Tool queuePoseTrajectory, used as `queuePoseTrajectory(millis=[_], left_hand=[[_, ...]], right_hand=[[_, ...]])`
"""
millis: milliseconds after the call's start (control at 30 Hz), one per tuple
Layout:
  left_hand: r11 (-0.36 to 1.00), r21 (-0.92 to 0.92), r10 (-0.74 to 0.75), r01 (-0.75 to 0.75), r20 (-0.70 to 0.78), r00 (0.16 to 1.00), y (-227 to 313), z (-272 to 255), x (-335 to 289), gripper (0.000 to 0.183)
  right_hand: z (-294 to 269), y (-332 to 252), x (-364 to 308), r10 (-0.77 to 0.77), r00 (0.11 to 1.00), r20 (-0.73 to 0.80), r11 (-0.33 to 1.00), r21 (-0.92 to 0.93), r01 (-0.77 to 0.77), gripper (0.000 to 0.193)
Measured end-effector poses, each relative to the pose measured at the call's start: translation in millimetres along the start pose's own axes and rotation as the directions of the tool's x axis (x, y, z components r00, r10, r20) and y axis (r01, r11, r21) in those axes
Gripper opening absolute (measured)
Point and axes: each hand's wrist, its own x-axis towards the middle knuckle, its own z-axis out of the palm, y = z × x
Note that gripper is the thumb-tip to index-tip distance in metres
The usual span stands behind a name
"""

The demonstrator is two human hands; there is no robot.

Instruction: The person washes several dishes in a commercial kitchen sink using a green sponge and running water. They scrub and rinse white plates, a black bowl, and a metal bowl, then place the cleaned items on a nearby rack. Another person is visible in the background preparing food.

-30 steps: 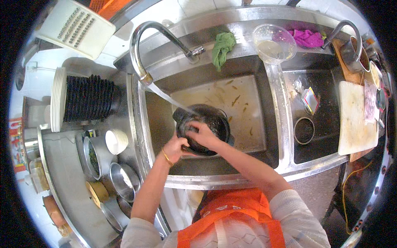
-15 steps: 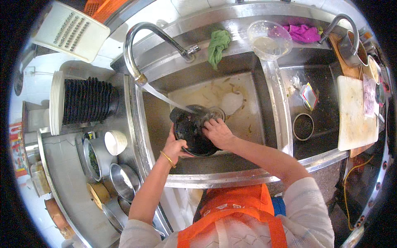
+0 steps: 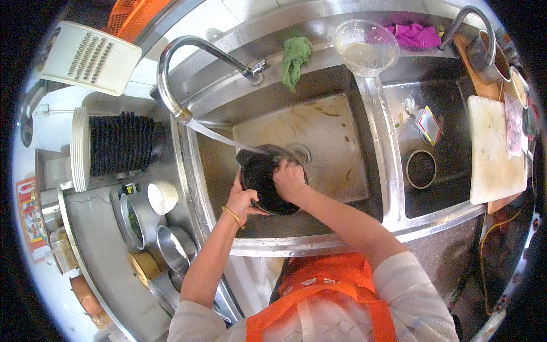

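Note:
Over the left sink basin (image 3: 336,171) I hold a black bowl (image 3: 259,179) tilted, with a lug on its upper left rim. My left hand (image 3: 242,200) grips its near left side, thumb over the rim and fingers around the outside. Inside the bowl, my right hand (image 3: 290,181) presses against the wall with curled fingers; whatever they may hold is hidden. From the curved faucet (image 3: 183,114) at the left, a stream of water (image 3: 225,139) runs into the bowl's far edge. The drain (image 3: 299,153) lies just beyond the bowl.
A green cloth (image 3: 296,60), a clear plastic bowl (image 3: 366,48) and a purple cloth (image 3: 413,35) lie along the back ledge. A stack of black plates (image 3: 122,145) stands left. The right basin holds a round dish (image 3: 421,169); a cutting board (image 3: 497,151) lies beyond it.
My right hand has shifted slightly left, deeper into the bowl, its fingers more curled. A white foam patch on the basin floor is gone. The left hand keeps its hold; water still runs.

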Motion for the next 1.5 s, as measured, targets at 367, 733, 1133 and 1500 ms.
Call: queuePoseTrajectory(millis=[367,733,1133,1500], left_hand=[[0.987,0.159,0.031,-0.026,-0.032,0.999,47,-8,14,0.088],[0.686,0.704,0.381,-0.186,-0.128,0.916,56,-12,-5,0.088],[0.940,0.338,0.129,-0.035,-0.261,0.957,60,-28,2,0.081],[0.943,0.307,0.161,-0.130,-0.078,0.984,55,30,3,0.065]], right_hand=[[-28,31,-28,-0.328,0.937,-0.121,0.899,0.265,0.349,0.023],[61,-8,12,0.302,0.926,0.225,-0.091,0.974,-0.207,0.034],[-20,34,-48,0.180,0.900,0.397,-0.707,0.688,-0.163,0.041],[-72,87,-98,0.171,0.882,-0.440,0.493,0.813,0.310,0.042]])
